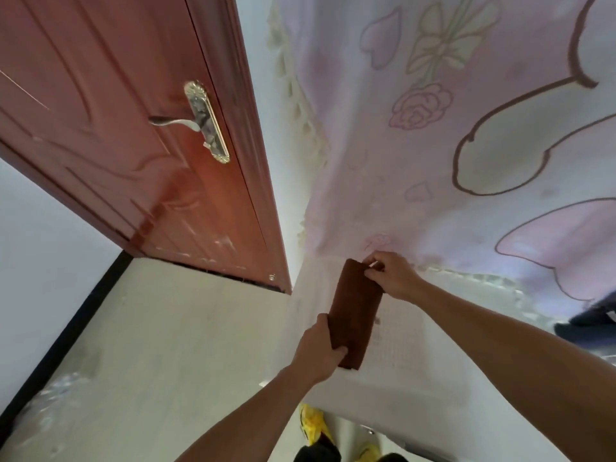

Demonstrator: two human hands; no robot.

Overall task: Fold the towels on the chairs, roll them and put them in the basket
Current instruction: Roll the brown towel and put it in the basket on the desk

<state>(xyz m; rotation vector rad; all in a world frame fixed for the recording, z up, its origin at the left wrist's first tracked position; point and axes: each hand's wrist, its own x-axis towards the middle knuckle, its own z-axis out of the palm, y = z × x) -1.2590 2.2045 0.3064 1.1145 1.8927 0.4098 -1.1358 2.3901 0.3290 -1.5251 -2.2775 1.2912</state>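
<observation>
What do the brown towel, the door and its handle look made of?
The towel looks like soft fabric, perhaps terry or microfibre: matte brown, fuzzy nap. The door seems wood or wood-look panel, reddish-brown, semi-gloss, with moulded relief catching light. The handle looks metal: shiny silver lever on an ornate gold-tone plate.

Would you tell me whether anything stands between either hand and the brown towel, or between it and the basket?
Nothing separates them: the left hand grips the brown towel at its lower end, the right hand pinches its upper end. The basket is out of view, so that path cannot be judged.
</observation>
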